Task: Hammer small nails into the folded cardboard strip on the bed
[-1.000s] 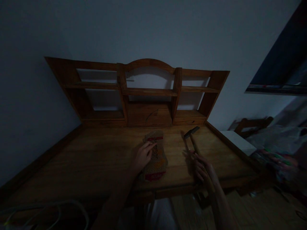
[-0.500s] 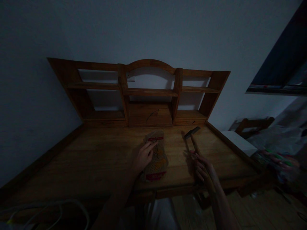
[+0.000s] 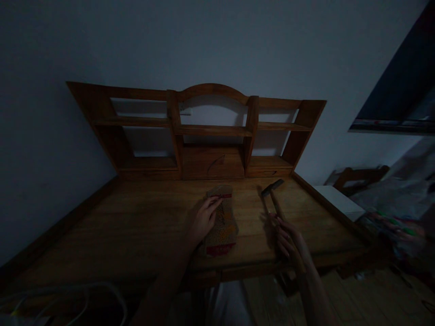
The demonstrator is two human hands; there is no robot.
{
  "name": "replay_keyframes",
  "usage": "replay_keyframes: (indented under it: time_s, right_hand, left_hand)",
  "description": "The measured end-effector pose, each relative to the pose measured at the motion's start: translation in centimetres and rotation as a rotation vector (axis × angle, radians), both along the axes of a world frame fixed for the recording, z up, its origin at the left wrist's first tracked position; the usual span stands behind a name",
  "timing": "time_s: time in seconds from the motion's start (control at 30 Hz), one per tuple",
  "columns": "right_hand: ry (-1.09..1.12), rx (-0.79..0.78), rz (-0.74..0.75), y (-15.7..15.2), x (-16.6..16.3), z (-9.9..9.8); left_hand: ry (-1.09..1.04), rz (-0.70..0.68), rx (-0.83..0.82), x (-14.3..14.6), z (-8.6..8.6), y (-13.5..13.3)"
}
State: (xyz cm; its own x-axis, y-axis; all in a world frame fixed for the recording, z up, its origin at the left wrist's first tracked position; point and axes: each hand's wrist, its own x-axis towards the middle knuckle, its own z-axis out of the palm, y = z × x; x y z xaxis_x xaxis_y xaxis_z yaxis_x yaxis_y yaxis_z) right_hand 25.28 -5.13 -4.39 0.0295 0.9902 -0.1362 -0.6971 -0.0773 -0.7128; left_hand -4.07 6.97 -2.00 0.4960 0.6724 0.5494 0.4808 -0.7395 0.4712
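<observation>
A flat brown paper bag (image 3: 222,231) with red bands and dark and yellow print lies on the wooden desk, near its front middle. My left hand (image 3: 204,219) rests over the bag's upper left part, fingers stretched toward its upper red band. Dim light hides whether anything small is under the fingertips. To the right, my right hand (image 3: 287,237) is wrapped round the wooden handle of a hammer (image 3: 277,204). The dark hammer head points away from me, just over the desk, and its shadow falls to the left.
The wooden desk (image 3: 146,217) has a shelf unit (image 3: 214,131) along its back, against the wall. A white box-like surface (image 3: 336,201) and a chair back (image 3: 362,175) stand to the right. Pale cables (image 3: 102,286) lie at the lower left.
The fingers of my left hand have drawn back slightly and lie closer together on the bag. My right hand and the hammer stay nearly still.
</observation>
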Motion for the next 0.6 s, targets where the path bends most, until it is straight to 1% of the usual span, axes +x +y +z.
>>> replay_keyframes:
  time_s: [0.13, 0.27, 0.47, 0.6]
  right_hand:
    - [0.002, 0.005, 0.016, 0.13, 0.20, -0.19]
    - [-0.002, 0.006, 0.023, 0.08, 0.13, 0.05]
    - [-0.012, 0.030, 0.021, -0.07, 0.02, 0.15]
    - [-0.013, 0.036, 0.021, -0.04, 0.13, -0.08]
  left_hand:
    - [0.039, -0.013, 0.015, -0.12, 0.36, -0.12]
    - [0.058, -0.005, 0.036, -0.11, 0.52, -0.18]
    - [0.098, -0.036, 0.065, -0.01, 0.29, -0.20]
    - [0.111, -0.026, 0.054, -0.01, 0.22, -0.41]
